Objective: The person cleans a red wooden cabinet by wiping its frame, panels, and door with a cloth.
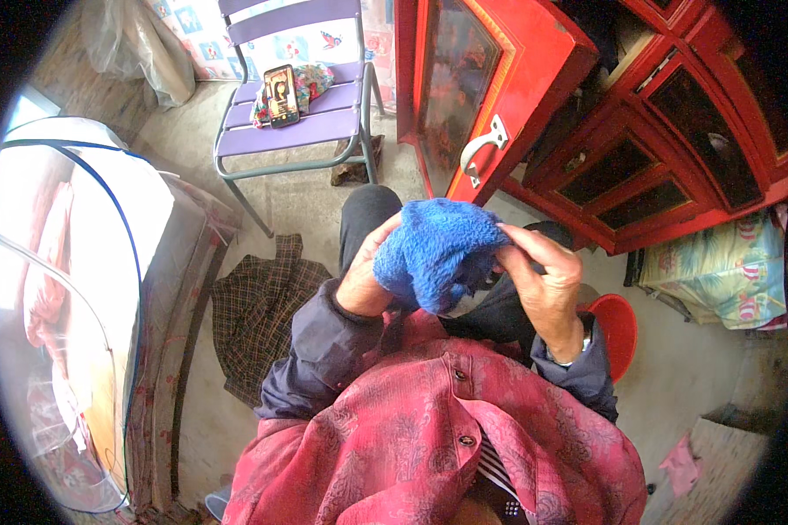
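A fuzzy blue cloth (438, 249) is bunched up in front of my chest, above my knees. My left hand (368, 276) grips it from the left, with most of its fingers covered by the fabric. On the other side my right hand (547, 280) pinches the cloth's right edge between thumb and fingers. The cloth's underside and its full shape are hidden.
Ahead stands a purple slatted chair (228, 143) with a phone (281, 96) propped on floral fabric. A red cabinet door (534, 79) hangs open at the front right. A checked garment (258, 319) lies on the floor, left. Beside my right forearm is a red basin (620, 337).
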`<action>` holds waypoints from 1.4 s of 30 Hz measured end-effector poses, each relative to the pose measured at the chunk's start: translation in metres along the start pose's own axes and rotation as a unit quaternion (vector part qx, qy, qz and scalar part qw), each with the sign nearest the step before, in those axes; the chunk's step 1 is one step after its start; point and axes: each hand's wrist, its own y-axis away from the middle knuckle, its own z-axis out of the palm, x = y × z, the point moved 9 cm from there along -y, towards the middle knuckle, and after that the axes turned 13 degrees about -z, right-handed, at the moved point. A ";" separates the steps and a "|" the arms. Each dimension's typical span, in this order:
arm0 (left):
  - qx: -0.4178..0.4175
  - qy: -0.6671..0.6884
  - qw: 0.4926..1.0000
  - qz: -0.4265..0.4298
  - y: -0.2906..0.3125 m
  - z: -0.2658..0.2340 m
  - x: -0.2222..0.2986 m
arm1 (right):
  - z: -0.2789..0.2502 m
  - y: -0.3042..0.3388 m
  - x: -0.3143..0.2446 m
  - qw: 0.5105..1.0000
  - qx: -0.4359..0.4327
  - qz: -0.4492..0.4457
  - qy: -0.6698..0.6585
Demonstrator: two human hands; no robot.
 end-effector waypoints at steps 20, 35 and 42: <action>-0.045 0.124 0.977 -0.166 0.020 0.015 -0.002 | 0.015 -0.018 0.008 0.983 0.039 0.085 -0.156; -0.029 0.067 0.989 -0.126 0.017 0.028 0.008 | 0.038 0.030 0.037 0.981 -0.089 0.120 -0.123; -0.038 -0.039 0.994 -0.099 0.013 0.029 0.013 | 0.043 0.029 0.043 0.968 -0.101 0.168 -0.160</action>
